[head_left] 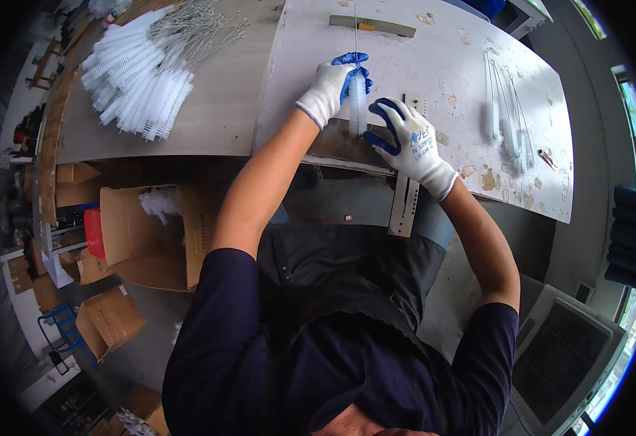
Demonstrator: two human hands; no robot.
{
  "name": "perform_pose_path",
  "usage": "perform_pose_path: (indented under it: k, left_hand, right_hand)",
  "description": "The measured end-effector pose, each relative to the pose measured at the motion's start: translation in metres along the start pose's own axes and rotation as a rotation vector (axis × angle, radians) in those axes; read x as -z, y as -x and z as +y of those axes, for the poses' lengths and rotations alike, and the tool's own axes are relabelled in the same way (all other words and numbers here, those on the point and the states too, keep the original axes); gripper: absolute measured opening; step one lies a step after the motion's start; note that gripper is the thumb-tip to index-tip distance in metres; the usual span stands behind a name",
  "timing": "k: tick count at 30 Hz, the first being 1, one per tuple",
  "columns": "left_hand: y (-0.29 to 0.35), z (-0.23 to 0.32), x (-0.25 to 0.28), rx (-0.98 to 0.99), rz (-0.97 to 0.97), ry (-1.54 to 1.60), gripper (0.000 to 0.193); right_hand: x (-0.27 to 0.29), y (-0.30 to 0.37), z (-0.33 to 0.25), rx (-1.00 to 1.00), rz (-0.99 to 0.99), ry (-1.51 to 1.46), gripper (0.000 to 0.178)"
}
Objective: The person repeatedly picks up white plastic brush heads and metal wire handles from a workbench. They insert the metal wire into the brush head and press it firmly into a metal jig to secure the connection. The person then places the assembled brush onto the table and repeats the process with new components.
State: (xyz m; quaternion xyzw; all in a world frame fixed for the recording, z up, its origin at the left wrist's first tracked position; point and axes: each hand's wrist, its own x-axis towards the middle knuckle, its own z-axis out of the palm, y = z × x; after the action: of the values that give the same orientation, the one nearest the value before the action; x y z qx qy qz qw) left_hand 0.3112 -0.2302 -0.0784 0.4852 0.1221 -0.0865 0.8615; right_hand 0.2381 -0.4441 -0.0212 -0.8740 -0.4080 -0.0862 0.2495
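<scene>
White gloves with blue fingers cover our hands. From the head view, our left hand grips a brush by its upper end, near the white table's near edge. Our right hand is half open beside the brush's lower end; we cannot tell whether it touches. Loose brushes lie toward that table's right edge; a pile lies on the grey table, toward its left edge.

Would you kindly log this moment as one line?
left hand: holding white brush | right hand: open, near its bristled end | brush pile: at left | loose brushes: at right
</scene>
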Motion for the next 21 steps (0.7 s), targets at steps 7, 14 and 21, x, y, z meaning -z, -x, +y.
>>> perform_pose_path:
  k: [7,14,21]
  left_hand:
    - [0.006,0.003,-0.008,0.041,0.075,-0.027,0.03]
    - [-0.012,-0.01,-0.024,0.071,-0.025,-0.114,0.03]
    - [0.022,0.001,-0.056,-0.22,0.031,-0.419,0.026]
  right_hand:
    - [-0.013,-0.032,0.023,0.437,-0.275,0.26,0.057]
    - [-0.02,-0.044,0.029,0.625,-0.317,0.292,0.016]
    - [-0.022,-0.032,0.004,0.403,-0.527,0.438,0.02]
